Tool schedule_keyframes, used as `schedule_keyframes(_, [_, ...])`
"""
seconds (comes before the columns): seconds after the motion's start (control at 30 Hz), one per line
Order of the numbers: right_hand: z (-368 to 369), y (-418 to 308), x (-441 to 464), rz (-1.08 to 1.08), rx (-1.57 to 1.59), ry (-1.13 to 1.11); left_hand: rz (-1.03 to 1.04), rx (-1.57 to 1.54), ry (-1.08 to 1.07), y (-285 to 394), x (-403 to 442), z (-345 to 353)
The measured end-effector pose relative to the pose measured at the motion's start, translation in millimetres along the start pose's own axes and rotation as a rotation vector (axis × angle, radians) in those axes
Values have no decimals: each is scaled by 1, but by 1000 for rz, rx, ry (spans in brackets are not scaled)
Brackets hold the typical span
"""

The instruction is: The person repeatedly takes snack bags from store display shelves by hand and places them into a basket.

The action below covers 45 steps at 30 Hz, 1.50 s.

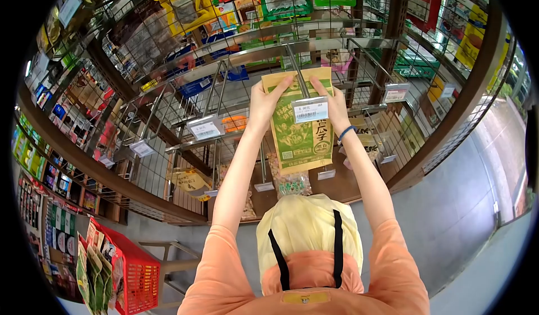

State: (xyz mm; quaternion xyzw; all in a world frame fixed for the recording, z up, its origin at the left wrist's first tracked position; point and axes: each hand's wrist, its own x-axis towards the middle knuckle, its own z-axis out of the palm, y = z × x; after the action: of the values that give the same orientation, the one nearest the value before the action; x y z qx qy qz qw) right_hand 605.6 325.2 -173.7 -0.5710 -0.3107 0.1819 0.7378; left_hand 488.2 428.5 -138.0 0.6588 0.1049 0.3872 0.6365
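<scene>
Two thumbs [284, 83] in front! Left hand [263, 103] and right hand [337, 109] grip the green packet [297, 141] by its upper sides; most extends below the fingers [256, 94], partly behind a price tag [310, 110].

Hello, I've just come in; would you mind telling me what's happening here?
The left hand and right hand hold a green-and-tan packet near its top, one at each side. A metal hook and its price tag overlap it in view; whether it hangs there is unclear. A red basket with green packets is at lower left.
</scene>
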Motion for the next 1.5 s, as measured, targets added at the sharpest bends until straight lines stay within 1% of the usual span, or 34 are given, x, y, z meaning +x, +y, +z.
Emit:
schedule_keyframes(0.03, [0, 3, 5, -27, 0, -9, 48, 16, 9, -2, 4, -1])
schedule_keyframes(0.13, [7, 10, 18, -80, -17, 30, 64, 70, -8, -8, 19, -7])
schedule_keyframes(0.17, [7, 7, 20, -36, -51, 29, 65, 73, -8, -11, 25, -8])
schedule_keyframes(0.27, [10, 11, 32, -46, -49, 39, 80, 103, -14, -19, 40, -13])
schedule_keyframes(0.33, [11, 23, 47, -30, -26, 22, 50, 65, -18, -24, 48, -16])
schedule_keyframes(0.47, [13, 22, 55, -8, -121, 53, 44, 56, -3, -28, 58, -16])
schedule_keyframes(0.53, [15, 21, 55, -101, -94, 64, 5, 36, 10, -29, 61, -17])
schedule_keyframes(0.63, [16, 27, 58, -141, -50, 69, -31, 15, 16, -33, 62, -16])
schedule_keyframes(0.73, [17, 24, 52, -188, -23, 89, -17, 19, 52, -36, 59, -14])
schedule_keyframes(0.9, [15, 18, 49, -185, -61, 102, -30, -17, 71, -36, 56, -10])
schedule_keyframes(1.07, [13, 16, 48, -172, -88, 81, 7, -34, 88, -42, 56, -10])
schedule_keyframes(1.2, [14, 20, 47, -159, -46, 92, -27, -28, 93, -43, 59, -13])
schedule_keyframes(1.33, [14, 26, 51, -142, -34, 94, -8, -45, 82, -46, 62, -15])
schedule_keyframes(1.4, [10, 31, 54, -123, -5, 63, -41, -64, 80, -41, 56, -12])
schedule_keyframes(1.47, [0, 39, 57, 8, -63, 13, -47, -69, 81, -41, 48, -12])
schedule_keyframes(1.5, [-6, 46, 59, 73, -48, -41, -79, 23, 92, -42, 44, -15])
